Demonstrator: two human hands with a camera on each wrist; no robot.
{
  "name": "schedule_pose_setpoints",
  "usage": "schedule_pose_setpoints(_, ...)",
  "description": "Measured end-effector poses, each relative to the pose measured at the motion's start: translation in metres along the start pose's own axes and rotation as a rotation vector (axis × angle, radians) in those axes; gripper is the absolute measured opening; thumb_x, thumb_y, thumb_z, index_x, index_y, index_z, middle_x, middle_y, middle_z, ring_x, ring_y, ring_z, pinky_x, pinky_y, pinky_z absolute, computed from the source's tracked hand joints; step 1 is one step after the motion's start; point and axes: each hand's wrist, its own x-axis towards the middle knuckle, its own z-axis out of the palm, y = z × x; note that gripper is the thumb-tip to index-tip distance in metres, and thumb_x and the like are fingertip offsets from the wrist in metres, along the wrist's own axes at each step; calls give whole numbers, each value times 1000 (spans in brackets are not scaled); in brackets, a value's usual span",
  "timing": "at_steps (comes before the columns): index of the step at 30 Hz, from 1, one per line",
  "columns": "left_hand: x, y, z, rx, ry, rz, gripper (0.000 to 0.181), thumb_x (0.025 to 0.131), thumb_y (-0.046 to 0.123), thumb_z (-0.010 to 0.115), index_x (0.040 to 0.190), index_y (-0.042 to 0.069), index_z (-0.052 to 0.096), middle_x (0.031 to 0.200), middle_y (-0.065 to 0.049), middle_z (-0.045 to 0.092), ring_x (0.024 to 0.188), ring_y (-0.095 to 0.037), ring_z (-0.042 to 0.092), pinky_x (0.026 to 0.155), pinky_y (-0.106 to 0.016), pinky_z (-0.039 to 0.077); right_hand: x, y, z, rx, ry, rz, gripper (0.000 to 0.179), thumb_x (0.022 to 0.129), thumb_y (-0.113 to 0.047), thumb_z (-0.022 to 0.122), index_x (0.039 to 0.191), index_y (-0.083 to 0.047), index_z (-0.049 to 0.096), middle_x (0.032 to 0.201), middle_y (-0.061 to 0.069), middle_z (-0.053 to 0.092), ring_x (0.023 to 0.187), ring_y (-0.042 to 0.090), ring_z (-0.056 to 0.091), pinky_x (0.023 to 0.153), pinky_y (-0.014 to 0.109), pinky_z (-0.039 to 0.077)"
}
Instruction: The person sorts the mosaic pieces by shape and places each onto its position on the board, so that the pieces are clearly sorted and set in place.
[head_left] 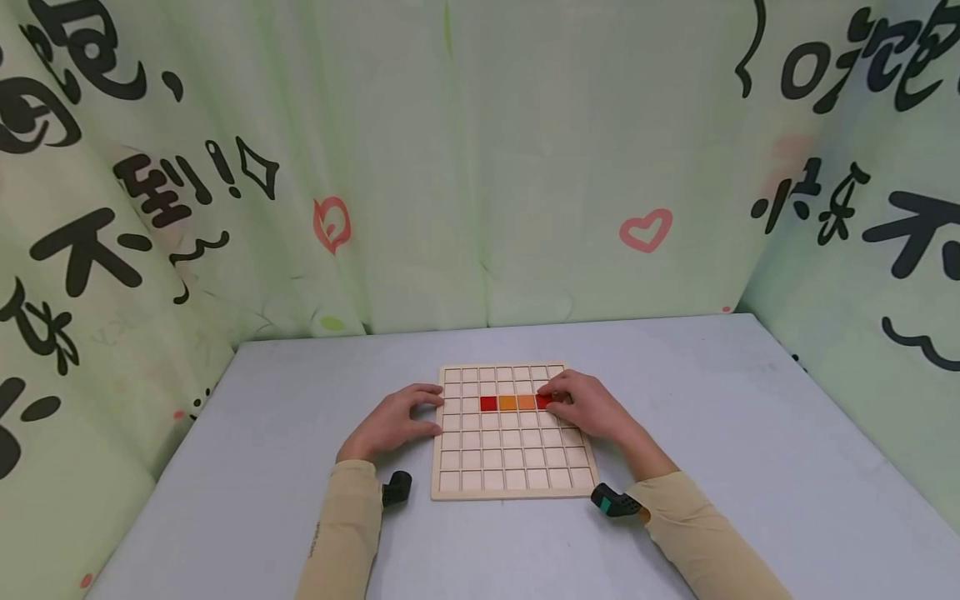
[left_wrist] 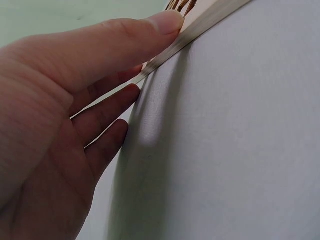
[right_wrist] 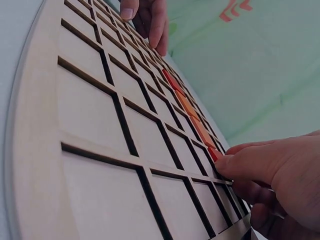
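A square wooden grid board lies on the table. One row of it holds a red tile, two orange tiles and, at the right end, a second red tile. My right hand is over the board's right part, thumb and index finger pinching that second red tile; the right wrist view shows the thumb against the tile. At the board's left edge, my left hand rests its thumb on the rim, its fingers loosely extended along the side.
A pale table surrounds the board. Behind and at both sides hangs a light green curtain with black lettering and red hearts. Each wrist wears a black device, one of them the left wrist camera.
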Motion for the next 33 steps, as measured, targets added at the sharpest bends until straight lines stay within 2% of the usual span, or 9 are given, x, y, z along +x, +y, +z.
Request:
schedule_pose_setpoints(3, 0, 0, 0, 1, 0, 0, 43, 82, 17, 80, 121, 6, 68, 140, -1, 53, 135, -25, 42, 112, -41, 35, 0, 1, 0, -5, 1, -1, 23, 91, -7, 67, 113, -4, 71, 114, 11, 63, 105, 28, 59, 89, 43, 50)
schedule_pose_setpoints(7, 0, 0, 0, 2, -1, 9, 43, 82, 17, 80, 122, 6, 68, 140, -2, 53, 136, -25, 42, 112, -41, 35, 1, 1, -1, -7, 14, -10, 22, 90, -7, 68, 111, -4, 71, 108, 9, 64, 94, 23, 57, 82, 39, 50)
schedule_pose_setpoints(12, 0, -1, 0, 0, -4, 11, 44, 82, 16, 80, 122, 5, 67, 141, -2, 53, 136, -25, 42, 112, -41, 35, 1, 2, -2, -9, 21, 20, 20, 89, -6, 68, 109, -5, 72, 98, 4, 63, 83, 17, 52, 74, 33, 47)
schedule_pose_setpoints(21, 1, -1, 1, -3, 4, -5, 43, 81, 17, 80, 121, 7, 68, 140, -1, 53, 136, -25, 42, 112, -41, 35, 0, 3, 0, 11, 15, 40, 19, 90, -7, 68, 108, -6, 72, 96, 2, 61, 82, 17, 50, 72, 32, 45)
schedule_pose_setpoints(33, 0, -1, 0, -13, -1, 22, 43, 82, 15, 79, 121, 4, 67, 140, -4, 54, 135, -27, 42, 112, -42, 35, 0, 5, 2, 10, 30, 37, 19, 89, -7, 69, 108, -6, 71, 94, 2, 60, 81, 17, 50, 71, 32, 44)
